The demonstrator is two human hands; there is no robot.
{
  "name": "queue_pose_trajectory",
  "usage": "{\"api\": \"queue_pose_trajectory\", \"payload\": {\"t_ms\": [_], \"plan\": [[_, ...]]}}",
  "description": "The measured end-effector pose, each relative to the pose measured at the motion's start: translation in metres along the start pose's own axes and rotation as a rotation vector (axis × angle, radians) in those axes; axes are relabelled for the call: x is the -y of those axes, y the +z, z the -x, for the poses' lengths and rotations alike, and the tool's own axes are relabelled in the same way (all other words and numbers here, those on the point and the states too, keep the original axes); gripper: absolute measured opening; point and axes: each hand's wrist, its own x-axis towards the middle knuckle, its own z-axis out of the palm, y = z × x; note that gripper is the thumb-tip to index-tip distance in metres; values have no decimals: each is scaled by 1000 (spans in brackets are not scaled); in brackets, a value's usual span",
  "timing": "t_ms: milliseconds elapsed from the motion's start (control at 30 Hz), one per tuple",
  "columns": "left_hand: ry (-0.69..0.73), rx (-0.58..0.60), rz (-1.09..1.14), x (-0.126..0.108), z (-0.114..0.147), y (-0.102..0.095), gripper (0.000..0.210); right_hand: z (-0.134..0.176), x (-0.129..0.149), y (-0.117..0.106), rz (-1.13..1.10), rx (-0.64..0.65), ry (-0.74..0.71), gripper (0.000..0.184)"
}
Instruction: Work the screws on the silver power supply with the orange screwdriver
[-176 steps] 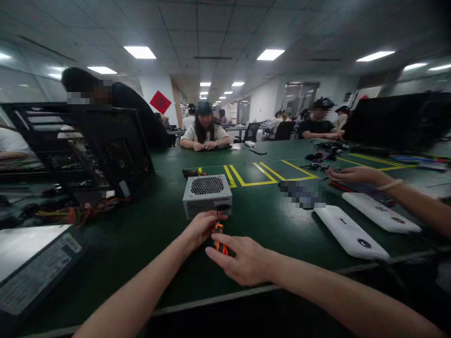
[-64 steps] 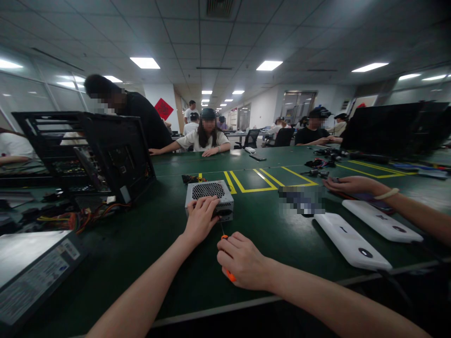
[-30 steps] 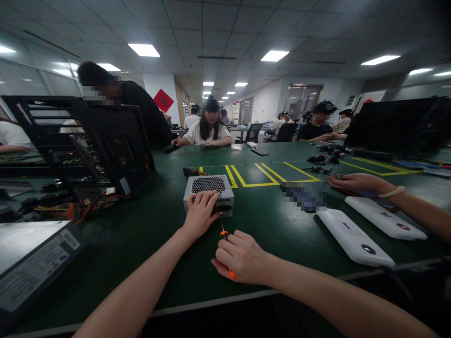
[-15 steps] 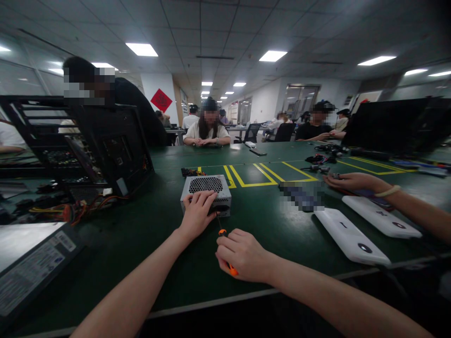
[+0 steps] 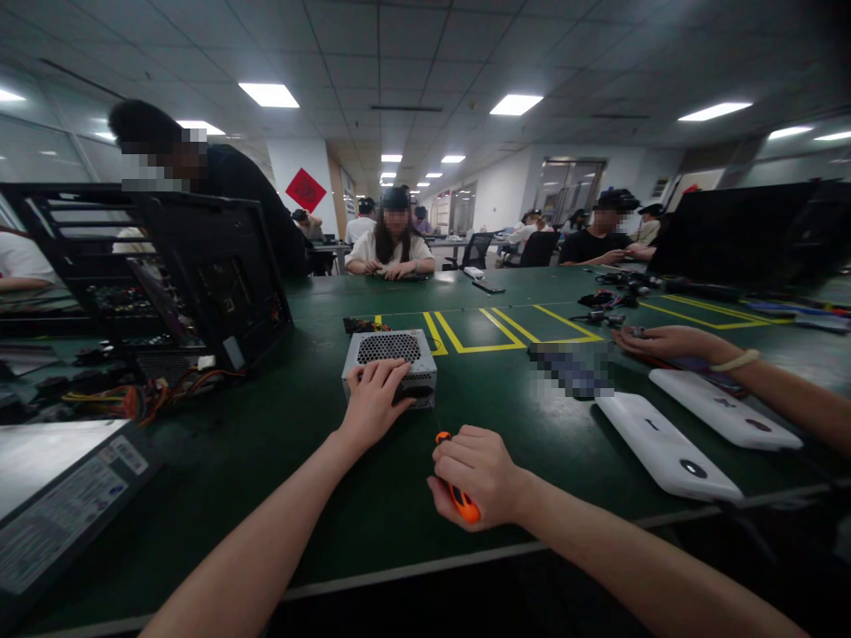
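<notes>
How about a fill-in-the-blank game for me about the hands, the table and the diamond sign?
1. The right hand grips a screwdriver whose handle is black and ____.
2. The left hand rests on a metal box with many small ____ in its top.
3. The lines marked on the green table are ____.
4. The diamond-shaped sign in the background is ____.

Missing words: orange; holes; yellow; red.

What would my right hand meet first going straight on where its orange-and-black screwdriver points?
Probably the silver perforated metal box, near its lower right corner; the screwdriver shows its tip only faintly, so depth is unclear.
</notes>
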Motion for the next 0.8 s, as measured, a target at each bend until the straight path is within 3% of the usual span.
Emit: {"api": "queue_pose_trajectory", "payload": {"t_ms": [100,267,800], "plan": [[7,-2,-1,0,0,0,48,2,-3,-3,16,-46,59,16],[7,-7,-8,1,0,0,48,2,-5,-2,-7,-6,7,16],[-2,0,10,0,0,-1,48,1,-6,2,17,46,26,17]]}}
